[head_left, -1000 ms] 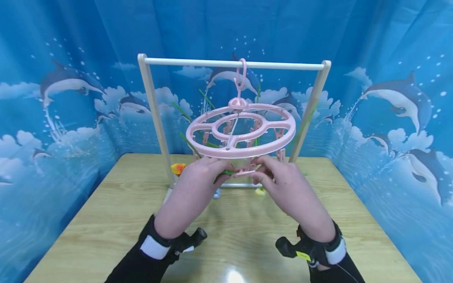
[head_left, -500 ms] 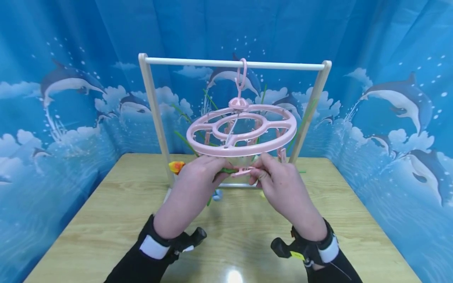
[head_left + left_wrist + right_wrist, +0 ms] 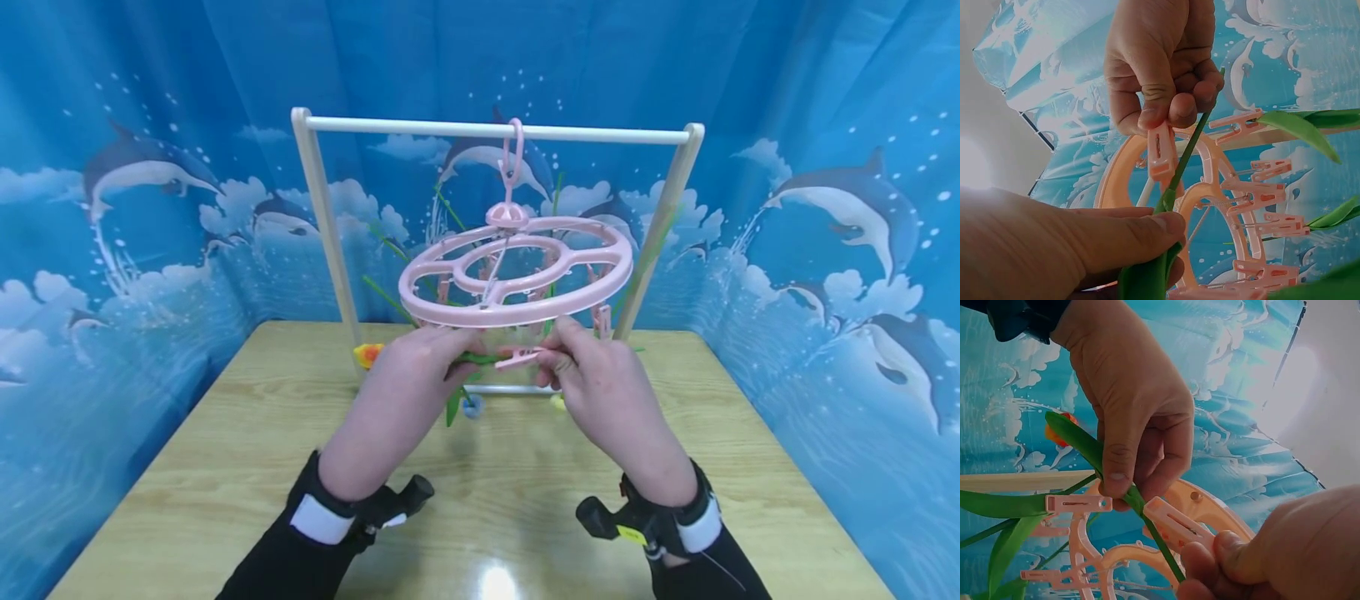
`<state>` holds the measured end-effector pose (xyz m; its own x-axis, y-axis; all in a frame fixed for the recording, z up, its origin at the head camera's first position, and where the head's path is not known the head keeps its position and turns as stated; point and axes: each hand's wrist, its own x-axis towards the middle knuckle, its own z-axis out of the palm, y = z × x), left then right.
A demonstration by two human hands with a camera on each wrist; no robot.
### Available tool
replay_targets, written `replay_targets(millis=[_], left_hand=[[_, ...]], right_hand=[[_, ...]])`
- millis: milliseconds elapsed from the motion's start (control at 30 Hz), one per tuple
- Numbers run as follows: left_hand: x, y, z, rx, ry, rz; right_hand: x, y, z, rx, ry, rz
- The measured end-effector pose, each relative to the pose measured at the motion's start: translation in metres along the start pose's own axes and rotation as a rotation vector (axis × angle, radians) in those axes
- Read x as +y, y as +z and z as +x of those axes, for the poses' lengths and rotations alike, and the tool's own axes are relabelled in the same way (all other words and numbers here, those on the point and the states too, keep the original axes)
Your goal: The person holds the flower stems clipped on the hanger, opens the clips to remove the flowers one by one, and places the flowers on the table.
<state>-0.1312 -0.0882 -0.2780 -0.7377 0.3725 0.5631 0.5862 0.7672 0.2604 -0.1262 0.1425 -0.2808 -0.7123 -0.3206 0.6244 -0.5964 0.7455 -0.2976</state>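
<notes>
My left hand (image 3: 420,375) pinches the green stem (image 3: 1186,159) of an artificial flower between thumb and fingers, near its leaf (image 3: 1075,439). The orange-yellow bloom (image 3: 367,356) sticks out on the left side of that hand. My right hand (image 3: 603,375) pinches the handle end of a pink clothespin (image 3: 1175,520), which hangs from the round pink drying hanger (image 3: 517,313). The clothespin's tip is right at the stem, just beside the left fingers; whether its jaws are around the stem, I cannot tell. Both hands are below the front of the hanger's ring.
The hanger hooks over the white bar (image 3: 420,128) of a wooden-sided stand (image 3: 326,217). Other pink clothespins (image 3: 1263,197) hang around the ring, some with green-leaved stems (image 3: 1335,215). Low behind my hands show a blue flower (image 3: 472,407) and a yellow flower (image 3: 558,402). A wooden table (image 3: 480,492) lies beneath.
The orange-yellow bloom and left hand have shifted slightly left. My right fingers have moved in on the clothespin, and the hanger has swung a little to the right.
</notes>
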Motion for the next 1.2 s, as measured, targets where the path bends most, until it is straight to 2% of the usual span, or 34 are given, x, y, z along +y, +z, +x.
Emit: replay_targets(millis=[133, 333, 500, 600, 867, 1200], left_hand=[[-0.001, -0.002, 0.000, -0.039, -0.037, 0.025], [-0.002, -0.001, 0.003, -0.117, -0.063, 0.096], [-0.003, -0.001, 0.005, -0.214, -0.105, 0.097], [-0.003, -0.002, 0.005, -0.251, -0.111, 0.099], [-0.005, -0.004, 0.005, -0.265, -0.116, 0.082], [-0.008, -0.008, 0.002, -0.225, -0.099, 0.043]], right_hand=[[0.001, 0.001, 0.001, -0.012, 0.002, -0.019], [0.001, 0.002, 0.001, -0.047, 0.022, -0.015], [0.002, 0.002, 0.003, -0.098, 0.054, -0.067], [0.002, 0.002, 0.004, -0.129, 0.066, -0.081], [0.001, -0.001, 0.005, -0.206, 0.114, -0.092], [0.014, -0.018, 0.000, -0.217, 0.122, -0.167]])
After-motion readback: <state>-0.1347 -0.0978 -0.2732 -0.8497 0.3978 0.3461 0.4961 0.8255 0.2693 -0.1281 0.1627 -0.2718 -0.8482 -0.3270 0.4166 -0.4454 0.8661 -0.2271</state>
